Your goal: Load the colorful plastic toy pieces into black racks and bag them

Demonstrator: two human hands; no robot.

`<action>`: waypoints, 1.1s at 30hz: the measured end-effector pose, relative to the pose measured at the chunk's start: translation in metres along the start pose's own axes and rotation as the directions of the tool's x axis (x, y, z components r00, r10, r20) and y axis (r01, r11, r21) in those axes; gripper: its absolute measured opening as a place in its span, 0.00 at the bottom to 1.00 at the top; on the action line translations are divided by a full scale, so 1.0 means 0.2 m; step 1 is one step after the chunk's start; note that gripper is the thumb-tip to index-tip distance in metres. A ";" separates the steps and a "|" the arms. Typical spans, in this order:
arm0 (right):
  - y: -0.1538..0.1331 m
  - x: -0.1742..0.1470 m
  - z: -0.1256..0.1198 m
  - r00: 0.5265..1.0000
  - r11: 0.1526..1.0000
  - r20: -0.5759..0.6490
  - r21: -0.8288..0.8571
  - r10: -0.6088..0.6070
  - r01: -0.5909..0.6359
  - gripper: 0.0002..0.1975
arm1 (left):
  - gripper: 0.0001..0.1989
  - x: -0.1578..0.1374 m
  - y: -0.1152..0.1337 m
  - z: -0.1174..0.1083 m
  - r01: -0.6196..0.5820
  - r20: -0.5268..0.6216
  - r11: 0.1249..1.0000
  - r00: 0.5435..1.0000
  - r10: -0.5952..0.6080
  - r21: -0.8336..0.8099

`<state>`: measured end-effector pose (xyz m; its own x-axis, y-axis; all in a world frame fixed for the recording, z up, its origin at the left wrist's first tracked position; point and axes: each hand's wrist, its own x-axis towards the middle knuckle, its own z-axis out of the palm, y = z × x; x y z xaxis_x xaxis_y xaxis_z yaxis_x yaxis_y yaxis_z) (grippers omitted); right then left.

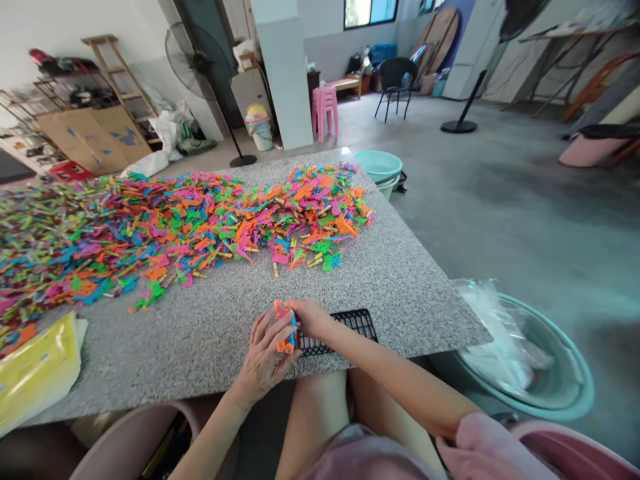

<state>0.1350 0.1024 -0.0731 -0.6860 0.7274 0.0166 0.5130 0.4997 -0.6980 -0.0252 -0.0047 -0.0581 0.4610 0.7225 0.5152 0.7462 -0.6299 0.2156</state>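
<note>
Head view: a speckled stone table fills most of the foreground; a broad heap of bright plastic pieces spreads along its far side and off to the left. On the floor by the near right corner, a teal basin with clear bags in it. Yellow packet at the near left edge; black slotted rack flat on the stone, close to the near edge. Left hand curls around a few held pieces, orange, pink and blue, just beside the rack's left end. Right hand bent in at their far end; fingertips partly hidden, so can't tell whether it pinches or only touches. Step reads as steadying the pieces together. Best done with the left palm as a light cradle, right fingertips evening the far ends; thin plastic would probably flex under a hard squeeze, so gentle pressure. Edges: near table edge runs beneath both forearms, rack just inside it, right forearm crossing above the rack's near side; a low elbow could nudge it. Room: bare stone between hands and heap, more to the right beyond the rack.
</note>
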 end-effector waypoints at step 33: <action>0.23 0.23 -0.24 0.996 0.674 -0.081 -0.738 -0.046 -0.029 0.14 | 0.20 -0.01 0.04 0.04 0.104 0.025 0.984 0.994 -0.102 -0.145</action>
<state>0.1511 0.1813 -0.0693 -0.6650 0.7393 0.1061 0.7464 0.6630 0.0580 -0.0164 -0.0088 -0.0647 0.3947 0.7898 0.4695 0.7126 -0.5857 0.3861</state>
